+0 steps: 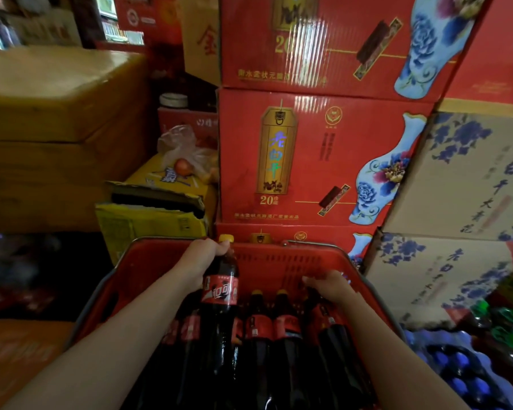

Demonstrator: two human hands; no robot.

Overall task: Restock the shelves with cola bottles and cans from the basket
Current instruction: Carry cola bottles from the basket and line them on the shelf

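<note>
Small shop or stockroom: red printed cardboard liquor cartons point(308, 161) stacked high, beige cardboard cartons w/ blue flower print point(468, 179), red plastic shopping basket point(279, 260) full of dark red-labelled cola bottles point(258, 324).

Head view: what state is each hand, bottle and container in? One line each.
left hand: grips the lifted bottle by its neck.
lifted bottle: capped, upright, raised above the others.
right hand: curled over the right bottle.
right bottle: in the basket, cap hidden.
basket: holds several more bottles.
yellow carton: torn open.
</note>
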